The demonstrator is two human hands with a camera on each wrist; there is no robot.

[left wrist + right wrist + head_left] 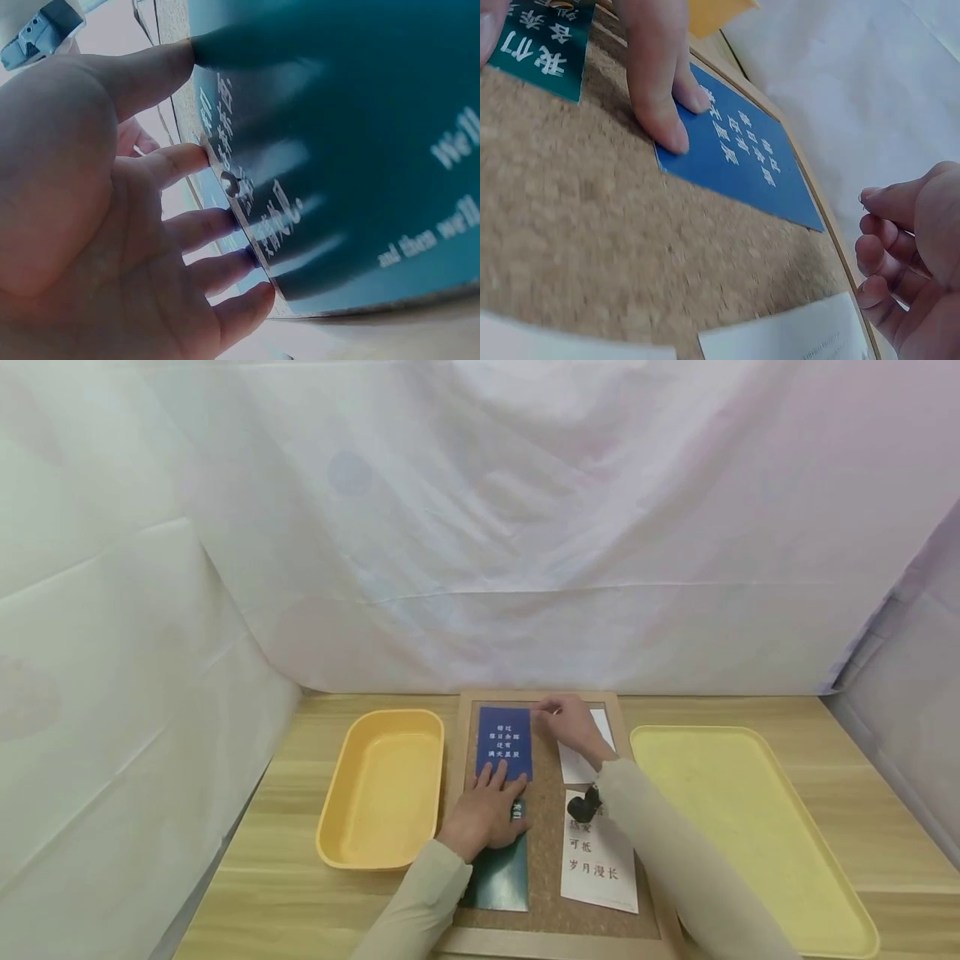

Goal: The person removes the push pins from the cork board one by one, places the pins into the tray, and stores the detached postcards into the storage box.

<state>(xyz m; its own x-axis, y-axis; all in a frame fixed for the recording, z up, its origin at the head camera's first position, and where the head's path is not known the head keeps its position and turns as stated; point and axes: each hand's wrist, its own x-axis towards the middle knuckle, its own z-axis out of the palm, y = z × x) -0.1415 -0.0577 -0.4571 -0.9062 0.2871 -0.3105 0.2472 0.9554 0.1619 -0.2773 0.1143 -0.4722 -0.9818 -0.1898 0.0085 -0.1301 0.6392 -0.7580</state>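
A blue card [504,735] with white writing lies on the upper left of a framed cork board [546,827]. My left hand [487,814] rests spread out, its fingertips pressing the blue card's lower edge. Beneath that hand is a teal card [498,881], partly covered; a round metal thumbtack [229,184] sits near its edge. Beside the blue card's upper right corner, my right hand [570,722] pinches a tiny shiny thumbtack [862,199], mostly hidden by the fingertips. Two white cards, an upper one [576,767] and a lower one [596,881], lie on the board's right side.
To the left of the board stands an orange-yellow tray [330,827] with raised walls. A shallow pale yellow tray [720,810] lies to its right. White cloth [480,635] hangs behind and at both sides of the wooden table [247,893].
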